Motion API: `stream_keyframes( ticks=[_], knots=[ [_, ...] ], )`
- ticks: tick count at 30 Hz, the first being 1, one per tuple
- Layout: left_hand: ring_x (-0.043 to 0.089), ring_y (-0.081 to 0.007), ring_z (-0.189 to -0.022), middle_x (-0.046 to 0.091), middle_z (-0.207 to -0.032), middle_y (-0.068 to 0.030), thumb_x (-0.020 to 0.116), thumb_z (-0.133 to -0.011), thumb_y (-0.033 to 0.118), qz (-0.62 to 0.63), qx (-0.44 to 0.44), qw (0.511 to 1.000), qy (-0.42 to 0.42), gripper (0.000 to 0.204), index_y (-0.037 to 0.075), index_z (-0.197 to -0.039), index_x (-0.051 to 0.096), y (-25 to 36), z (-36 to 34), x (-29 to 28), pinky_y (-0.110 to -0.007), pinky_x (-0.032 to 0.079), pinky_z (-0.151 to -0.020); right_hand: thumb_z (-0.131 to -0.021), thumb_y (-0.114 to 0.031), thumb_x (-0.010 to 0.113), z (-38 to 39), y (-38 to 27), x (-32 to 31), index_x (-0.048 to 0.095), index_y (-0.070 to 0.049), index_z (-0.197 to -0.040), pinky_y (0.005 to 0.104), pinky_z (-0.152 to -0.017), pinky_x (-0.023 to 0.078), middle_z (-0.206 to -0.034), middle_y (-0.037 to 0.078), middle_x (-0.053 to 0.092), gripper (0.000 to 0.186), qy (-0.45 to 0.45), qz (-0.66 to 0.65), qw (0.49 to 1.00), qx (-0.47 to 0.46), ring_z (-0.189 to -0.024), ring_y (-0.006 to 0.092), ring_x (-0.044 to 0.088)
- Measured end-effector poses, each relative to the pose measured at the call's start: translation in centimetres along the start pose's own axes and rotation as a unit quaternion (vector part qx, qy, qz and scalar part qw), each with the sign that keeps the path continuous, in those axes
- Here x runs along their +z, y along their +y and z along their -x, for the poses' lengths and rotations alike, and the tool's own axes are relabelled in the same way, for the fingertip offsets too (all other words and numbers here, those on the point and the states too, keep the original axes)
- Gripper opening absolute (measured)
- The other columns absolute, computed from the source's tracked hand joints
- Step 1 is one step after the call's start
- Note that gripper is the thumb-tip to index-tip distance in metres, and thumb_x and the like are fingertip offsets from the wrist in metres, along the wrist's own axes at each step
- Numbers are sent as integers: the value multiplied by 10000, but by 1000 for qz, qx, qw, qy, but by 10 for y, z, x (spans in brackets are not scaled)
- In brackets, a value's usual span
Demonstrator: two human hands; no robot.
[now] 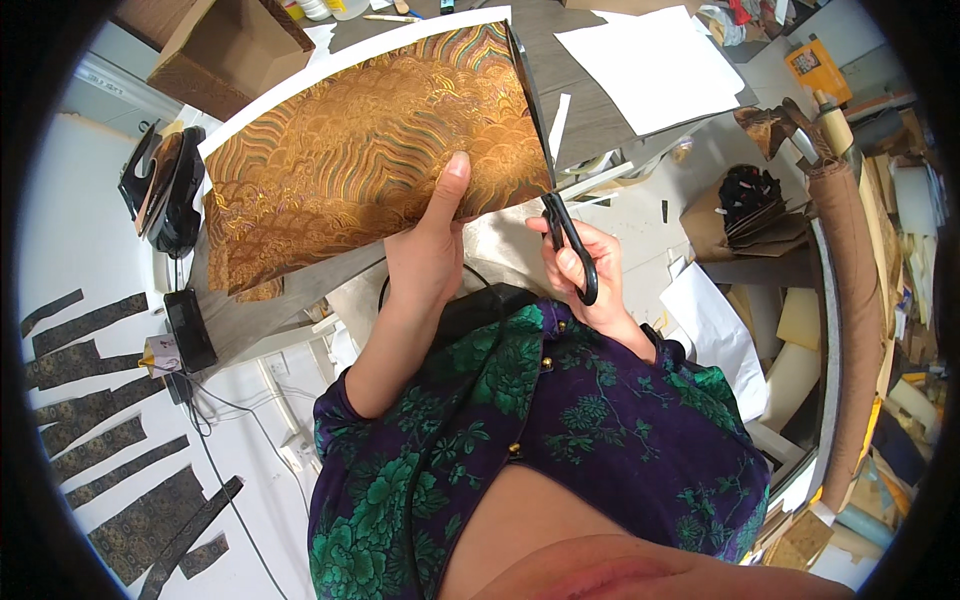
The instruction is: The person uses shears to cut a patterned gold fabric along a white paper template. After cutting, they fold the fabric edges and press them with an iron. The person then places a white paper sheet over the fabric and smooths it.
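Note:
My left hand [425, 240] grips the lower edge of a golden-brown brocade piece [340, 150] with wave and scale patterns, its thumb lying on top and its fingers hidden underneath. White backing shows along the far and left edges of the brocade. A pair of scissors [575, 245] with black handles is in my right hand [600, 265], thumb and fingers at the loops. The blades lie along the right edge of the brocade, pointing away from me. How wide they are apart I cannot tell.
Under the brocade is a grey table [590, 130] with white paper sheets [650, 70] at its far right. A cardboard box [230, 60] stands far left, near a black appliance [170, 195]. Dark patterned fabric strips [140, 520] lie at left. A brown fabric roll [850, 290] stands right.

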State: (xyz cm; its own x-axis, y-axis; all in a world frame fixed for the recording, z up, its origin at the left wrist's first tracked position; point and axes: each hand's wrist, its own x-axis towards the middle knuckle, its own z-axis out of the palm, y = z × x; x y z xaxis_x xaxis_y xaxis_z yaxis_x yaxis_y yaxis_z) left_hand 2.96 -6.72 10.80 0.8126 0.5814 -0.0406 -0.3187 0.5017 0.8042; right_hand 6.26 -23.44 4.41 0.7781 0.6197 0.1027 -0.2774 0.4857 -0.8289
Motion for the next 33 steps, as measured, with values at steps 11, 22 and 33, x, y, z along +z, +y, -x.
stream_keyframes(
  ticks=[11,22,33],
  knots=[
    [505,-184,-1147,485,-1273,-78,619,-894,43,16,-15,1000,-19,503,56,-1338,383,3,2,3,-357,445,-982,-901,-136,635,1,-1,4,567,60,-1194,198,-420,212,-594,-87,415,359,23,28,999,7,-453,6,323],
    [536,-179,-1110,538,-1222,-77,640,-883,56,-28,-30,999,-6,439,34,-1279,453,-3,9,2,-349,468,-943,-905,-136,629,-2,-2,5,581,42,-1174,194,-413,218,-561,-89,415,327,54,-9,998,-5,-441,9,333],
    [512,-200,-1112,533,-1227,-112,714,-819,44,-164,173,970,49,516,-36,-1258,455,20,-20,-24,-330,410,-974,-886,-245,652,6,-7,-9,557,85,-1183,190,-439,256,-654,-36,466,453,65,69,995,12,-483,22,360]
  ],
)
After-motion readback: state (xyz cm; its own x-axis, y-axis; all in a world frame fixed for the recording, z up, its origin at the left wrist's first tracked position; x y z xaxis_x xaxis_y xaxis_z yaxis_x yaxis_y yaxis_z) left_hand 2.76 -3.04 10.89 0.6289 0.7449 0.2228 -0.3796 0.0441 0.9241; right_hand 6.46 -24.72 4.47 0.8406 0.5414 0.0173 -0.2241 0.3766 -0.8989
